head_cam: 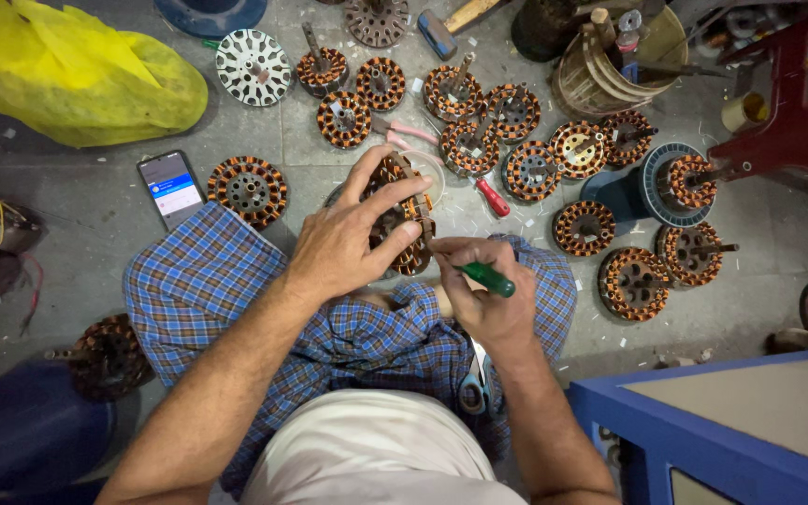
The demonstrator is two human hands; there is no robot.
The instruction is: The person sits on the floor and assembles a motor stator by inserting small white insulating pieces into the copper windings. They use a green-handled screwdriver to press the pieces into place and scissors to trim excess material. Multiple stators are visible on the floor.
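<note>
Round motor stator, dark laminated core ringed with copper-coloured wire coils, held tilted on edge above the lap over the blue checked cloth, upper half covered by the spread fingers of the left hand. Lower right rim exposed, coils showing between the fingers. Green-handled screwdriver gripped in the right hand, handle slanting down to the right, thin shaft pointing up-left with its tip touching the stator's lower right edge.
</note>
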